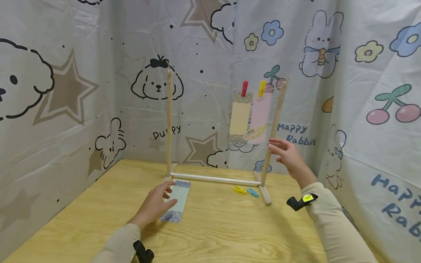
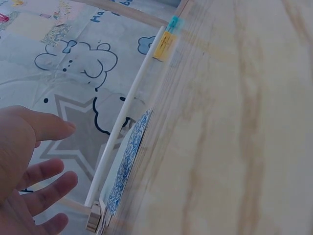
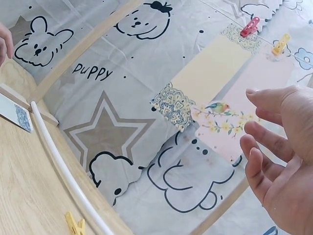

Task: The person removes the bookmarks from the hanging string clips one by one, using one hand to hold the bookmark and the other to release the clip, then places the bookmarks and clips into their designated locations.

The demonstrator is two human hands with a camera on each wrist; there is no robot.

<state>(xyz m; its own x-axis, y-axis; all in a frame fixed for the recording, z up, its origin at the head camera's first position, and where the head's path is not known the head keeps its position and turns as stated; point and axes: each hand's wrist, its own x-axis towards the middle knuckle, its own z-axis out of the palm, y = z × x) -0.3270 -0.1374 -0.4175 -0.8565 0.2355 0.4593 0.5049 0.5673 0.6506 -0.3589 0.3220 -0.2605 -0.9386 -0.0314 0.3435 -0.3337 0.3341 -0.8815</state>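
My left hand hovers over a pale green card with blue patterned ends lying on the table; its fingers are spread and hold nothing. In the left wrist view the card's blue patterned end shows past the fingertips. My right hand is raised by the rack's right post, fingers loosely bent around nothing. Near it, a cream card with patterned ends hangs from the string by a red clothespin. Beside that hangs a pink card with a bird and flowers, under a yellow clothespin.
A yellow clothespin and a blue clothespin lie on the table by the rack's right foot. A white rod joins the two feet low down. Printed curtains stand close behind and at the sides.
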